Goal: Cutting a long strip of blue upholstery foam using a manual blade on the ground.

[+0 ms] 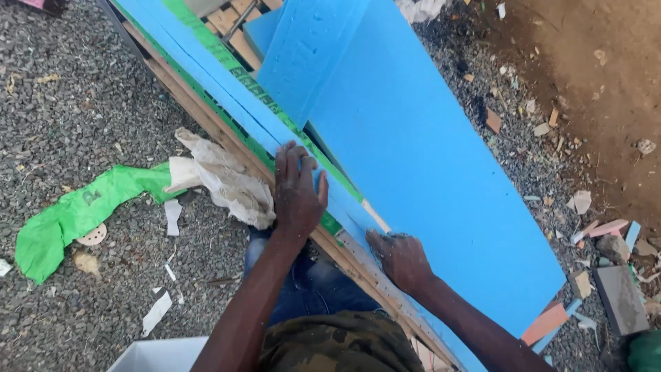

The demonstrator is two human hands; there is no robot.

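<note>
At the centre of the frame we see the left hand (297,193) lying flat, palm down and fingers spread, on the near edge of a long blue foam board (441,179); it presses on the board without closing around anything. Just right of it and lower, the right hand (399,258) rests on the same edge with its fingers curled under; we cannot tell whether they hold anything. The board runs diagonally from the top centre of the frame down to the lower right, and it lies on a wooden frame (206,114) whose edge shows along its left side. A narrower blue foam strip (303,48) lies on top of the board near the top centre. Left of the left hand, a crumpled whitish sack (224,179) and a green plastic sheet (76,213) lie on the grey gravel (62,110).
</note>
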